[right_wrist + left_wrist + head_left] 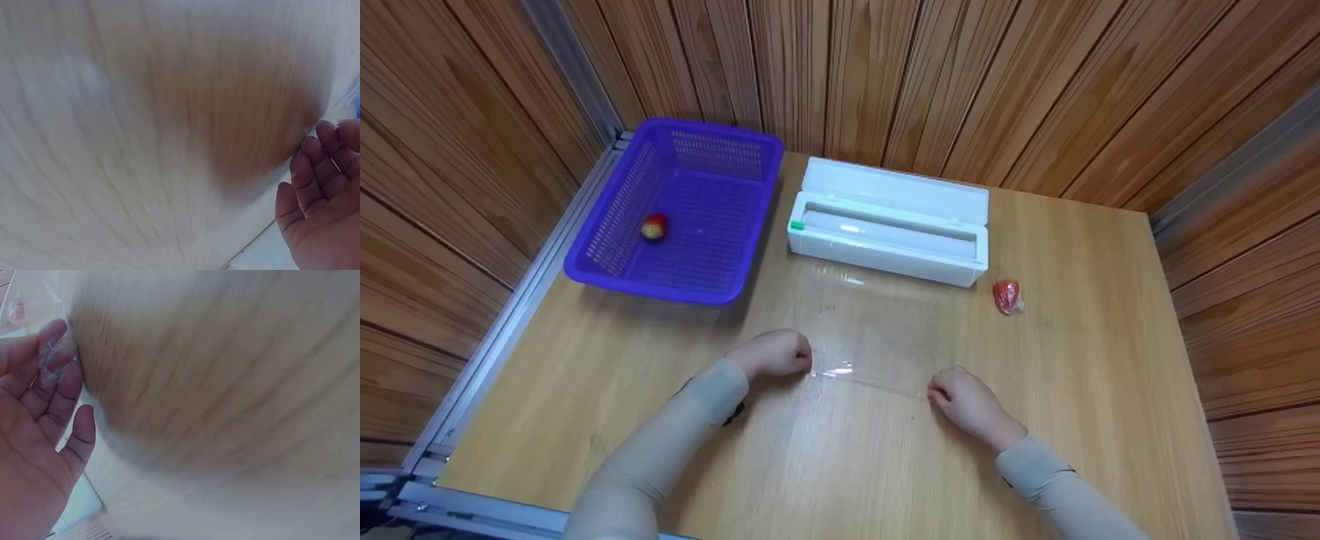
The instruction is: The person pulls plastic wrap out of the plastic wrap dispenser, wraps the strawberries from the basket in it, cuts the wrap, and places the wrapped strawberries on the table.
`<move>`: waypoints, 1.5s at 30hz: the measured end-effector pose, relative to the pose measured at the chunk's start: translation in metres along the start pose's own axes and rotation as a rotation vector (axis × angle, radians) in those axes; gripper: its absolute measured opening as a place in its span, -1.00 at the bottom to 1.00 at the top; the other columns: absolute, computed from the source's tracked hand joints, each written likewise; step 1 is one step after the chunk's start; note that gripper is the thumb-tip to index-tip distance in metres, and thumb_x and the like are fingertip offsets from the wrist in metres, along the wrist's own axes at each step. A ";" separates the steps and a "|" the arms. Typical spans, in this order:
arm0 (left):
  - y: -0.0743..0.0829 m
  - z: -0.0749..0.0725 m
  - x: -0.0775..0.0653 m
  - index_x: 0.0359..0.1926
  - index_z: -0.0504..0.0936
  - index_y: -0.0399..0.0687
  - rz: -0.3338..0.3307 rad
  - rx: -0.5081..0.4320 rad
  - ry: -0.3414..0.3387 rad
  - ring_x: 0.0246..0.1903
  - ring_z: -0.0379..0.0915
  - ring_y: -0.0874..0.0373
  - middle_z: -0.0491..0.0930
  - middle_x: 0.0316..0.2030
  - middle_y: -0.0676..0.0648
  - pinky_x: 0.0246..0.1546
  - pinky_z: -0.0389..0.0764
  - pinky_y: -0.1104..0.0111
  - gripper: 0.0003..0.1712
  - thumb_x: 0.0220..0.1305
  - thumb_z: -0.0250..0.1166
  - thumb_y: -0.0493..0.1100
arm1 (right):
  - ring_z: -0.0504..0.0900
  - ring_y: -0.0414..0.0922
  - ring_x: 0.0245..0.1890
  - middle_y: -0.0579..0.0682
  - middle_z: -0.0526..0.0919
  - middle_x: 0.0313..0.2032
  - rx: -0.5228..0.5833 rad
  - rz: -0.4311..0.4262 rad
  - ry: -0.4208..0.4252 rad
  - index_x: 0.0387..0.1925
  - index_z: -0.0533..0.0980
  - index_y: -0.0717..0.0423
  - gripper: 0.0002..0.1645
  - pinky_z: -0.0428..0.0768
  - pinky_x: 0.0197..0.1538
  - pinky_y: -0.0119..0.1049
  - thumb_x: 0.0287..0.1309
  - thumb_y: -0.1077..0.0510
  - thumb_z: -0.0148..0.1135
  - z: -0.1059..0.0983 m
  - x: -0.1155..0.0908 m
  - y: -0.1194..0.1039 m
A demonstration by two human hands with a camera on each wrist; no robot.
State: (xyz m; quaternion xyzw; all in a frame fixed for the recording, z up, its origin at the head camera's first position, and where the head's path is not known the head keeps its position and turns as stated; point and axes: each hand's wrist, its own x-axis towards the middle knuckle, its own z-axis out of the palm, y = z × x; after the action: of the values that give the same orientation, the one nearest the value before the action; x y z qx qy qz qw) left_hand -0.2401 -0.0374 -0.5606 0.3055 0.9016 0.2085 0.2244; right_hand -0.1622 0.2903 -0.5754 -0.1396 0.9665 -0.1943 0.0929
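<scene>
A sheet of clear plastic wrap stretches over the table from a white wrap dispenser. My left hand pinches the sheet's near left corner; in the left wrist view, crumpled wrap lies at the fingertips and thumb. At the near right corner, my right hand pinches the same edge. In the right wrist view only part of that hand shows, at the right border. The dispenser's lid is lifted back, showing the roll inside. A green piece sits at its left end.
To the right of the dispenser lies a red fruit covered in clear wrap. A purple basket stands at the back left with a red and yellow fruit in it. Wood-patterned walls close off the back and both sides.
</scene>
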 end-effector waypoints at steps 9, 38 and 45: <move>-0.003 0.000 -0.002 -0.56 0.60 -0.03 -0.003 0.000 -0.010 -0.55 0.31 0.28 0.48 -0.58 0.12 -0.41 0.42 0.39 -0.81 0.08 0.16 -0.09 | 0.33 -0.31 -0.45 -0.28 0.42 -0.49 0.022 0.016 -0.022 -0.46 0.49 -0.17 -0.95 0.38 -0.31 -0.38 0.08 0.06 0.11 0.001 -0.001 0.002; -0.005 -0.007 -0.044 -0.26 0.65 0.13 -0.188 -0.140 -0.103 -0.28 0.45 0.23 0.62 -0.24 0.13 -0.11 0.47 0.25 -0.78 0.14 0.13 0.00 | 0.48 -0.27 -0.17 -0.21 0.54 -0.23 -0.095 -0.168 0.092 -0.24 0.56 -0.07 -0.80 0.48 -0.07 -0.27 0.04 0.14 0.14 0.006 -0.030 0.015; 0.008 -0.018 -0.051 -0.13 0.58 0.08 -0.215 -0.157 -0.222 -0.03 0.42 0.14 0.57 -0.11 0.06 0.08 0.36 0.18 -0.72 0.18 0.08 0.00 | 0.50 -0.10 -0.02 -0.04 0.53 -0.07 -0.200 -0.202 0.064 -0.10 0.53 0.02 -0.67 0.47 0.02 -0.15 0.03 0.20 0.14 0.004 -0.046 0.016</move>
State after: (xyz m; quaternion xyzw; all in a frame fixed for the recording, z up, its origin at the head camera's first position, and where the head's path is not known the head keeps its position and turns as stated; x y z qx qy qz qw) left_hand -0.2100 -0.0683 -0.5274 0.2103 0.8797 0.2180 0.3666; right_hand -0.1217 0.3171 -0.5802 -0.2386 0.9645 -0.1097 0.0277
